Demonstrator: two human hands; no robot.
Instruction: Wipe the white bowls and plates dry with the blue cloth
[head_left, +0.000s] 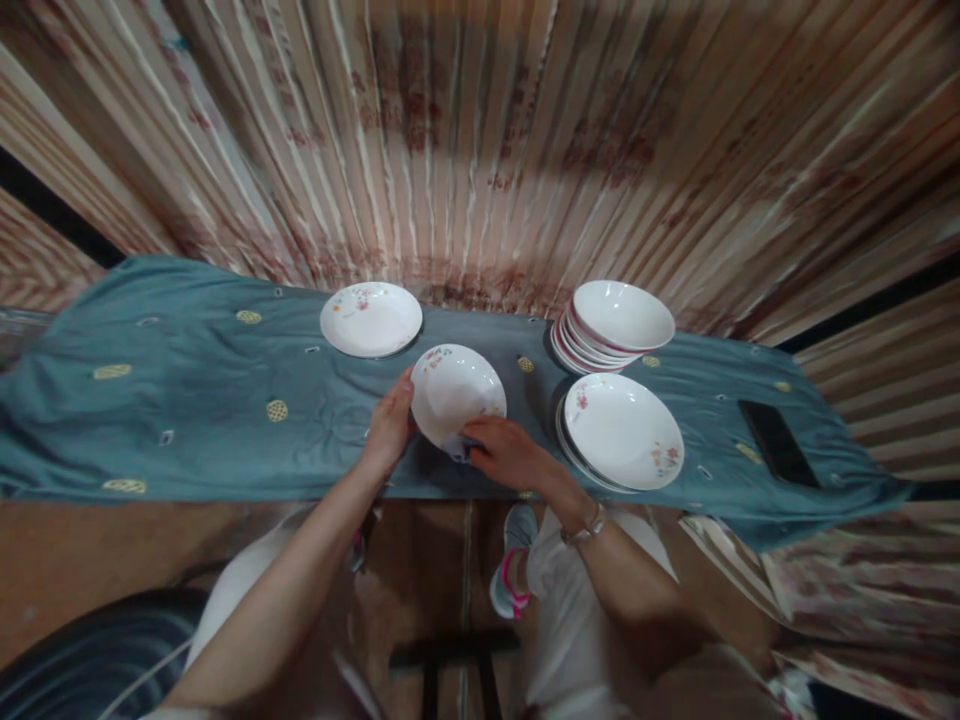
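Note:
Tilted toward me over the table is a white plate [450, 385] with small flowers near its rim. My left hand [391, 425] grips the plate by its left edge. At the near right part of the same plate, my right hand [504, 448] has its fingers curled over the rim, pressing what looks like a small pale bluish cloth [455, 447] against it. Most of that cloth is hidden by the fingers and the plate. Farther back on the left, another flowered plate [371, 320] lies flat. To the right of my right hand sits a short stack of flowered plates [624, 430].
A stack of white bowls [622, 318] stands behind the plate stack. A dark phone [778, 442] lies at the right end of the table. Green patterned cloth [217, 400] covers the narrow table, with a pleated curtain [465, 150] close behind. A dark stool [454, 652] is below.

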